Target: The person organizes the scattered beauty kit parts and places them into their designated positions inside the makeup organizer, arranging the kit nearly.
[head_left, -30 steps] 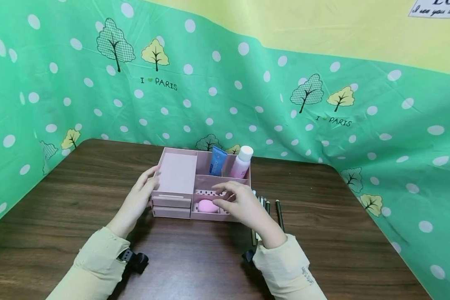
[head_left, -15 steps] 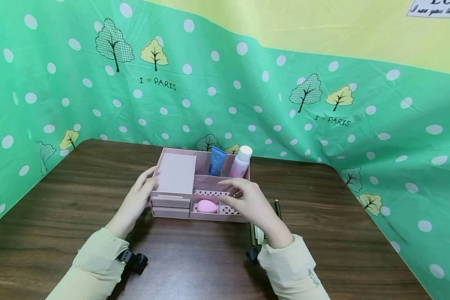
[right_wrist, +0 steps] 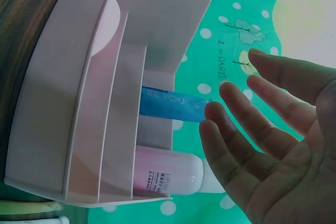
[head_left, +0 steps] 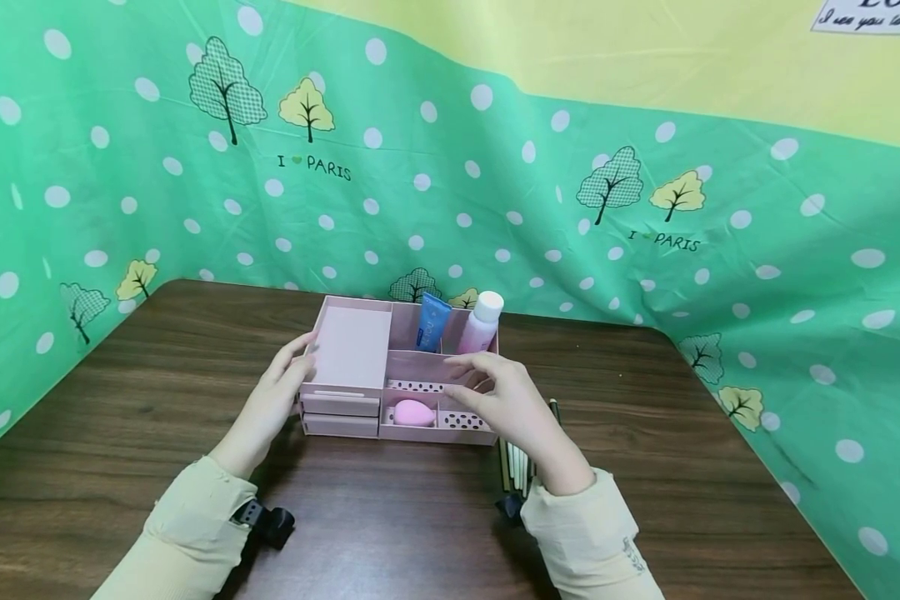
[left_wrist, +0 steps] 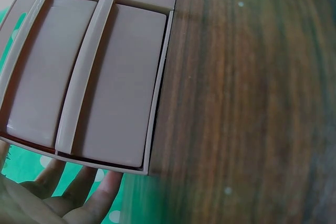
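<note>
A pink desk organizer (head_left: 351,343) stands on the table, with two drawers (left_wrist: 123,85) at its front left. My left hand (head_left: 276,392) rests its fingers against the organizer's left side; in the left wrist view the fingertips lie along that wall. Over the right-hand compartments hovers my right hand (head_left: 512,402), fingers spread and slightly bent, holding nothing. A pink egg-shaped sponge (head_left: 413,413) lies in the front compartment. Behind, a blue tube (head_left: 432,325) stands next to a pink bottle with a white cap (head_left: 482,320). The right wrist view shows the open palm (right_wrist: 281,150) above the organizer.
Several slim pens (head_left: 518,468), dark and white, lie on the table right of the organizer, partly hidden by my right hand and sleeve. A green polka-dot cloth (head_left: 450,167) hangs behind the dark wooden table (head_left: 390,517).
My right hand has shifted a little to the right, away from the sponge, uncovering more of the dotted front compartment. My left hand keeps its place on the organizer's side.
</note>
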The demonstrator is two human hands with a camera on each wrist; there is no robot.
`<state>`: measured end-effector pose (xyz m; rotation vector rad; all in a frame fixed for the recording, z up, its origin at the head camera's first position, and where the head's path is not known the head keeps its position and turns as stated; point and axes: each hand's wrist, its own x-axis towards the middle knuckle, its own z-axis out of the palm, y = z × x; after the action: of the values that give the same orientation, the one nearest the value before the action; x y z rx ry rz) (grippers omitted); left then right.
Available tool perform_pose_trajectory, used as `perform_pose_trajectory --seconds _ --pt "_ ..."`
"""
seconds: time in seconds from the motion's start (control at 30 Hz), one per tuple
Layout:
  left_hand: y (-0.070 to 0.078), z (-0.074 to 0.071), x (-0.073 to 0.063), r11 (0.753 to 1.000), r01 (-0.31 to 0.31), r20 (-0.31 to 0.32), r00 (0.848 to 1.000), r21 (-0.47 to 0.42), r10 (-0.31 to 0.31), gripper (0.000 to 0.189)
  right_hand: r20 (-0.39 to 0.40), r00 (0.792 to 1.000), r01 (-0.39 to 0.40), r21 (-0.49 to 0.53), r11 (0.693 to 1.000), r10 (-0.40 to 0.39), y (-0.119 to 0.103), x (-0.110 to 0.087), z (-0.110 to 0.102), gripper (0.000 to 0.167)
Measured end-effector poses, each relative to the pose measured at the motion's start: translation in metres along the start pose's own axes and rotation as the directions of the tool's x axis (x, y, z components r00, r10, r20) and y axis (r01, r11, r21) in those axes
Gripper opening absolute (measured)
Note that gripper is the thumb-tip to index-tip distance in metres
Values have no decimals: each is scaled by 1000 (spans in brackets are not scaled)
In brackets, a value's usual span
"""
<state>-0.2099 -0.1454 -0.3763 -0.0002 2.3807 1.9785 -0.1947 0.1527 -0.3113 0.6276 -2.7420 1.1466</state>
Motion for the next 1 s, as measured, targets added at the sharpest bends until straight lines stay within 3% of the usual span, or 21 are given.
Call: perform_pose_trajectory --seconds 0.6,1.0 --pt "0 0 0 1000 4 4 1000 -4 -3 55 -1 1000 -7 10 1000 7 3 1 1 30" --pt "-1 0 1 1000 -7 -4 1000 -6 7 54 53 999 -11 0 1000 11 1 1 7 28"
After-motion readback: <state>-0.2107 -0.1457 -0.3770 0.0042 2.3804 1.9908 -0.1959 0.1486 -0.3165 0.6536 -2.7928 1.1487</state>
